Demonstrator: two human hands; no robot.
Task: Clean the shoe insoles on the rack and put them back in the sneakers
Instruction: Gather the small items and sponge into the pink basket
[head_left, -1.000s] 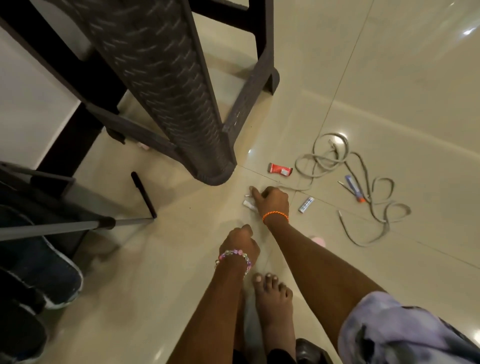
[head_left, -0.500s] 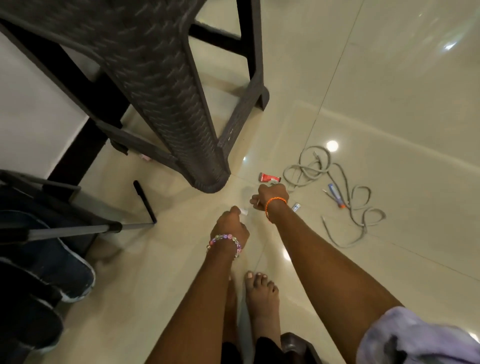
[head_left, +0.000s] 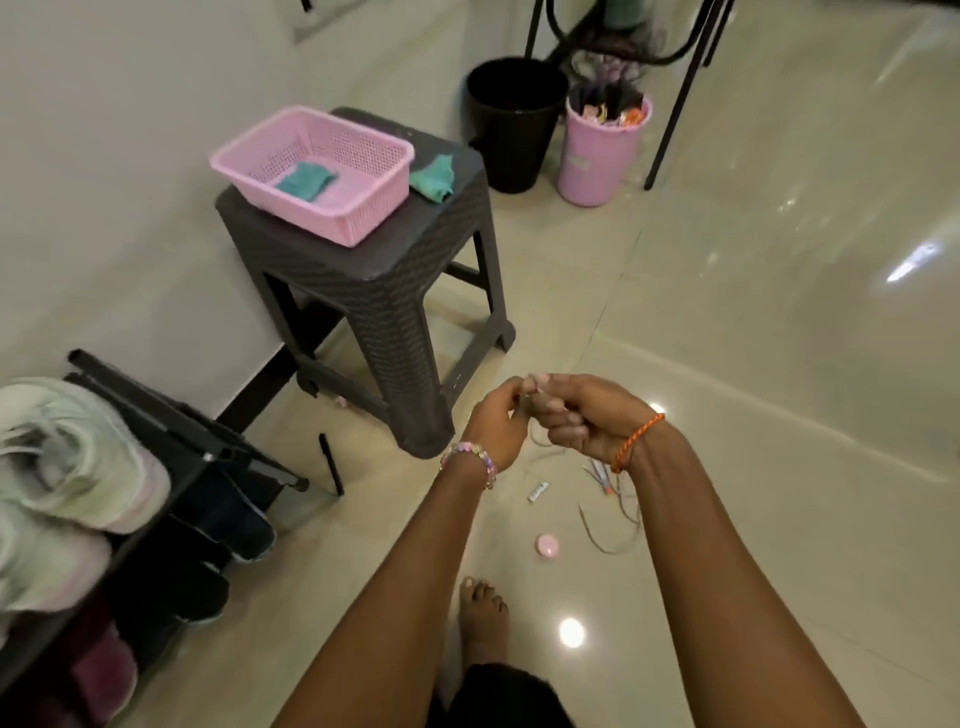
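Pale sneakers: sitting on rack, far left; insoles not visible.
Cloth: lying in basket; probably soft, light.
Left hand: pinching something small, unidentifiable.
Right hand: curling around it, touching left hand.

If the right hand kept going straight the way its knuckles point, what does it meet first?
Almost at once the left hand, which faces the right hand fingertip to fingertip. Beyond that, probably the dark stool, though depth is unclear.
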